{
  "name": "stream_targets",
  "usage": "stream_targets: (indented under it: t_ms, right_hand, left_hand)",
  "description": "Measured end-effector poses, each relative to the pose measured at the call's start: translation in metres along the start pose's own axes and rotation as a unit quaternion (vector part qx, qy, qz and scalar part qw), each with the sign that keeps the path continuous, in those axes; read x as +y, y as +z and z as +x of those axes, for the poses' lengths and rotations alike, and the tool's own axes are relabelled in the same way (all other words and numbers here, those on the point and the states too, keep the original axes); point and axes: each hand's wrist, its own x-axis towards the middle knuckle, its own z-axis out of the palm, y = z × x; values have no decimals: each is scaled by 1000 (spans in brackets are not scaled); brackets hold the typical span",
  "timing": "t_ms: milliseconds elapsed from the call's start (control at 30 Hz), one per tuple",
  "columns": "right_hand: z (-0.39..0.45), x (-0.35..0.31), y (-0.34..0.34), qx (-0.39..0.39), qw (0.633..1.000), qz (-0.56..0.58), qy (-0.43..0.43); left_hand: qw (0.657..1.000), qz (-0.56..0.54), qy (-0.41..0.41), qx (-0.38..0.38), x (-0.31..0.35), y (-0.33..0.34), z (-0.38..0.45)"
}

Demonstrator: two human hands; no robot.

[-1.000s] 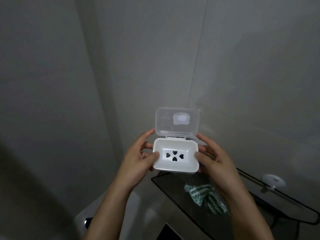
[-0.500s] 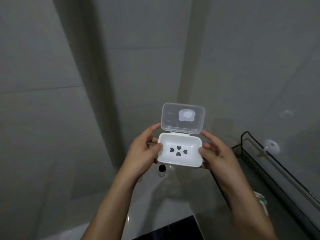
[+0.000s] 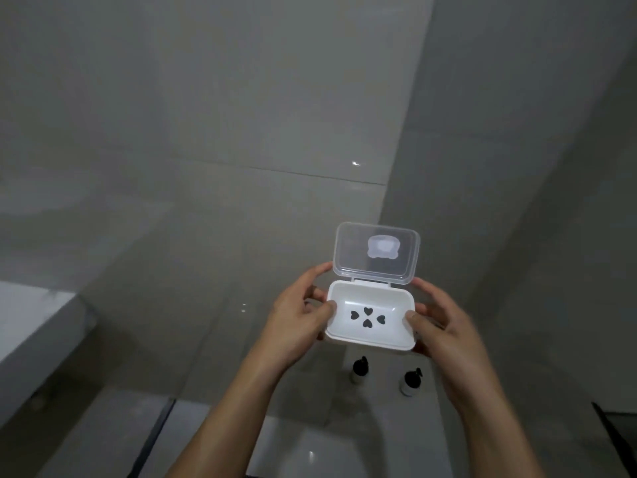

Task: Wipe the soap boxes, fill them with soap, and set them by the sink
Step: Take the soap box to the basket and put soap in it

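Note:
A white soap box [image 3: 372, 301] with heart-shaped drain holes in its floor is held up in front of me, with nothing inside. Its clear hinged lid [image 3: 358, 253] stands open and upright at the far side. My left hand [image 3: 296, 319] grips the box's left end, thumb on the rim and fingers behind. My right hand [image 3: 444, 326] grips the right end the same way. No soap is in view.
Below the box two small bottles with black pump tops [image 3: 359, 369] [image 3: 410, 381] stand by the grey tiled wall. A white basin surface [image 3: 310, 450] lies under my arms. A white ledge [image 3: 31, 319] sits at the left. A black rack edge [image 3: 617, 429] shows at the lower right.
My view has swung left: the black wire rack and green cloth have left the picture, and the two pump bottles have come into view. Both hands still hold the open box.

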Motion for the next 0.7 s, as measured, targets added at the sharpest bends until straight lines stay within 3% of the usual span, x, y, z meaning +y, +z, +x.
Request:
stream_targets:
  t_ms: [367, 700]
  right_hand:
    - [-2, -21, 226, -160, 987, 0, -23]
    - [-40, -31, 411, -370, 929, 5, -27]
  left_hand:
    - [982, 40, -11, 183, -26, -212, -53]
    - [911, 52, -53, 405, -56, -352, -159]
